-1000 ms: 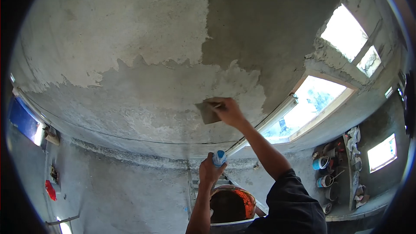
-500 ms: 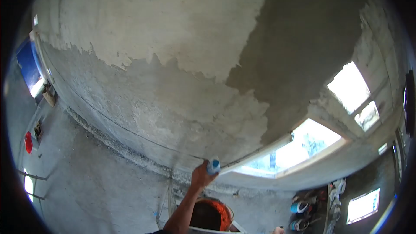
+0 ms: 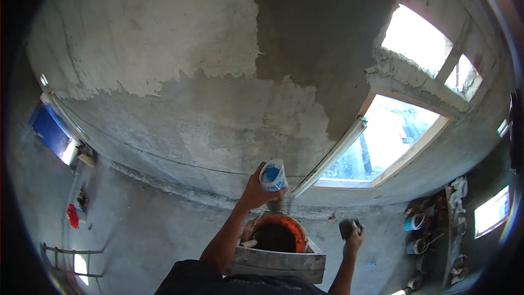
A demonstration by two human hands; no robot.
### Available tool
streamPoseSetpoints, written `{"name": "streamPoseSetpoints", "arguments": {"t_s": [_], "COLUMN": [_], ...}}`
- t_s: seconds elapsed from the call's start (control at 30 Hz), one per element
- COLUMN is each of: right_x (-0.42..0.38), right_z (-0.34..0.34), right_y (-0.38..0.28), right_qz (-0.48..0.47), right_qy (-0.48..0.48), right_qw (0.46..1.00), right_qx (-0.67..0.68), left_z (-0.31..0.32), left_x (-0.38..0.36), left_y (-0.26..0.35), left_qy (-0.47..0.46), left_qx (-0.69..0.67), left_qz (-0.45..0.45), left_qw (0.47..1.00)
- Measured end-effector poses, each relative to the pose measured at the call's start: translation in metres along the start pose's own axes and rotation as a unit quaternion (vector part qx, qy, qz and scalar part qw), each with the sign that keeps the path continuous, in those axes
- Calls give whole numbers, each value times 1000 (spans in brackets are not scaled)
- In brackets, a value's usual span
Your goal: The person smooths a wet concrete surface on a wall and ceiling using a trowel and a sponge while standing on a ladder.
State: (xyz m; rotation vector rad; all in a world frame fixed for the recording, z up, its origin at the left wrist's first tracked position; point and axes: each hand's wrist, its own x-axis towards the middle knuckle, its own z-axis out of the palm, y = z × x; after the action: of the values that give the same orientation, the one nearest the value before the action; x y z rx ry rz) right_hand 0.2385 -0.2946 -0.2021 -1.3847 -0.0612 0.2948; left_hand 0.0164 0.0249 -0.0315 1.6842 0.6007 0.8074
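Note:
My left hand point(image 3: 254, 192) is wrapped around a clear plastic cup point(image 3: 274, 180) with blue markings, raised in front of the wall. Just under the cup is a greyish blur that I cannot make out. Below it stands an orange bucket point(image 3: 299, 230), its rim smeared and its inside dark, on or behind a wooden stand point(image 3: 275, 262). To the right of the bucket, my right hand point(image 3: 355, 236) is closed on a dark, flat-bladed trowel point(image 3: 347, 228), held apart from the wall and the bucket.
Ahead is a plastered wall point(image 3: 158, 27) with a darker, wet-looking patch point(image 3: 322, 27). A window opening point(image 3: 390, 136) is at right, with a pale strip point(image 3: 333, 155) along its edge. Several pails point(image 3: 415, 222) stand by the right wall. A metal frame point(image 3: 71, 251) is at lower left.
My right hand has come further into view at right, with the trowel now visible. The cup in my left hand appears higher, and more of the bucket and stand shows as the view shifted.

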Motion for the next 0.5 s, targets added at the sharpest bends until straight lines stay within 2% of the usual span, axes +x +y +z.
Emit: {"name": "streamPoseSetpoints", "arguments": {"t_s": [0.03,0.1,0.13,0.17,0.2,0.23,0.27,0.33,0.37,0.4,0.43,0.47,0.5], "right_x": [-9,-31,-53,-62,-76,-89,-102,-130,-134,-136,-136,-131,-121], "right_z": [45,113,147,169,187,194,202,212,212,211,210,210,201], "right_y": [-17,-25,-44,-29,-25,-24,-27,-56,-64,-69,-74,-76,-52], "right_qz": [-14,20,102,141,211,261,264,319,289,294,221,140,139], "right_qy": [0,-44,-56,-94,-127,-208,-208,-354,-408,-407,-410,-411,-412], "right_qw": [998,998,993,982,955,913,911,801,788,785,825,858,857], "right_qx": [-68,-43,-23,88,164,234,240,361,359,363,320,274,278], "left_z": [-1,0,4,10,16,20,26,34,38,42,46,52,59], "left_x": [-3,-8,-14,-18,-25,-33,-39,-49,-55,-64,-74,-79,-83], "left_y": [16,30,34,41,47,52,57,56,52,46,39,30,19], "left_qy": [-16,-39,-39,-22,-2,-1,25,52,43,36,37,-15,-66], "left_qx": [-22,-24,-18,-101,-182,-176,-225,-268,-267,-266,-261,-275,-289], "left_qz": [-20,-33,-36,-46,-58,-62,-57,-52,-67,-84,-86,-59,-32], "left_qw": [999,998,998,994,982,982,972,961,960,960,961,959,954]}}
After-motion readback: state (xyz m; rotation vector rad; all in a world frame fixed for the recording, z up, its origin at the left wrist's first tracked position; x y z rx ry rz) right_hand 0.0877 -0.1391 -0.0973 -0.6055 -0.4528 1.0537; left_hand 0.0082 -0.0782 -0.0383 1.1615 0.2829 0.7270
